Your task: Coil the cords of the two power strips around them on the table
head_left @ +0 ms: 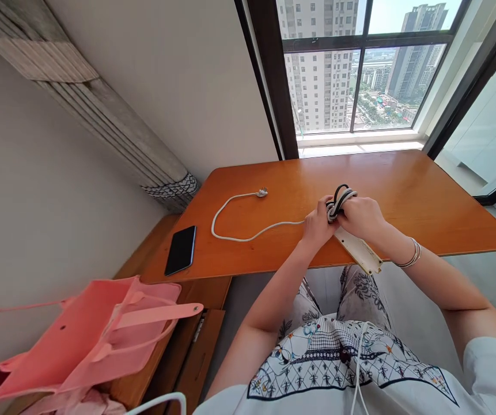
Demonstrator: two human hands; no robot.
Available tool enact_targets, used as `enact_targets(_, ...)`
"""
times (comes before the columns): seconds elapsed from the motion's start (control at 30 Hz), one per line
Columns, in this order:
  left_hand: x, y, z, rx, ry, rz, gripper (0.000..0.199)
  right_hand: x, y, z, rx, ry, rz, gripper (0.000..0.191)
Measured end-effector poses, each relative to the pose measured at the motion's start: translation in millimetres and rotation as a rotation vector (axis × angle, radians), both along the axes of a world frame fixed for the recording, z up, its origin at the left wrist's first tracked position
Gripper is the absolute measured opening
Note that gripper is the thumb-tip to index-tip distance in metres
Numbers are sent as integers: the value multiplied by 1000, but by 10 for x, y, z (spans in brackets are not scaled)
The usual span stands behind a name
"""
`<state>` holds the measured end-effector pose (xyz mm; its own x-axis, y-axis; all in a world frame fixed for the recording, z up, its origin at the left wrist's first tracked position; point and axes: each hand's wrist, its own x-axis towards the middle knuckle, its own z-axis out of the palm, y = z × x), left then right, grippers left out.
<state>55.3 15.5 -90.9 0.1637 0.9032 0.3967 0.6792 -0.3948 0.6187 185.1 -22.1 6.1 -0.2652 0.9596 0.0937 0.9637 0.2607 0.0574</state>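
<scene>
Both hands meet over the near part of the wooden table (299, 180). My left hand (318, 223) is closed around the left side of a bundle of white and black cable (337, 203). From the other side, my right hand (363, 215) grips the same coils, its fingertips partly hidden behind them. Below the hands a white power strip (360, 251) slants toward me, its near end past the table edge. A loose white cord (234, 239) runs left from my left hand in a curve and ends in a plug (262, 192) lying on the table.
A black phone (181, 250) lies at the table's left corner. Left of the table, a pink bag (101, 334) rests on a wooden surface. A gathered grey curtain (131, 138) hangs by the wall, and a window (360, 86) stands behind the far edge.
</scene>
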Motion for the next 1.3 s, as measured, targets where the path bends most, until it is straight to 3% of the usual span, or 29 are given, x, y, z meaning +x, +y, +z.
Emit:
enact_targets(0.1,0,25,-8,33,-37,-37,65,56,70,-5,13,-4,40,32)
enact_targets(0.23,-50,56,93,293,-9,-72,94,125,172,16,-45,9,124,27)
enact_targets(0.37,-123,103,365,426,220,-318,91,120,211,106,-57,-2,149,28)
enact_targets(0.47,-148,116,513,344,266,-367,84,110,214,173,-58,2,163,28)
enact_targets(0.63,-153,87,592,148,21,-324,74,150,239,233,4,72,182,28)
enact_targets(0.8,-188,124,729,-8,-167,-471,67,221,363,369,193,111,196,44)
enact_targets(1.03,-171,271,802,-225,-515,-674,67,200,542,732,416,30,295,25)
enact_targets(1.2,-156,255,820,-287,-600,-664,72,190,757,911,475,49,345,22)
enact_targets(1.3,-140,210,808,-387,-639,-606,59,229,956,981,507,37,315,24)
